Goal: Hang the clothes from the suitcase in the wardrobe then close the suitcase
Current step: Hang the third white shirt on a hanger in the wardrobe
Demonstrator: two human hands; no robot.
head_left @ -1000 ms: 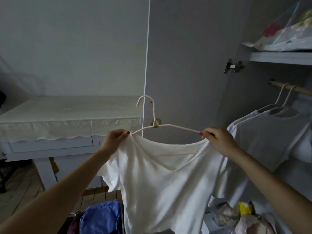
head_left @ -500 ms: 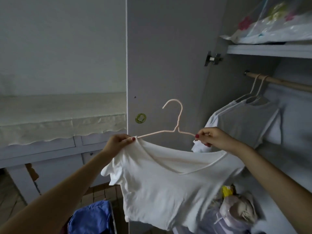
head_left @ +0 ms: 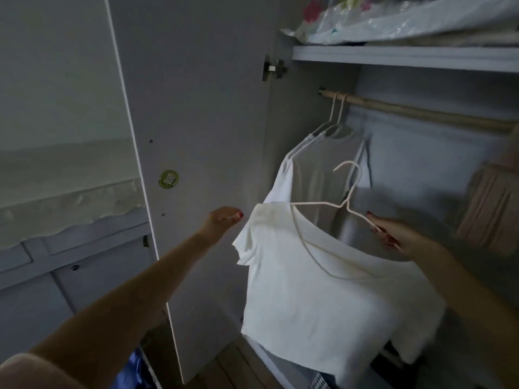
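Shirt on a hanger, pinched at the hanger's arm by the right hand, below the rail. Left hand just beside the shirt's shoulder, fingers loose, holding nothing.

I can't read any text from here. The only label I see is a round green sticker on the inside of the open wardrobe door; it carries a pale mark in the middle, too blurred for me to make out.
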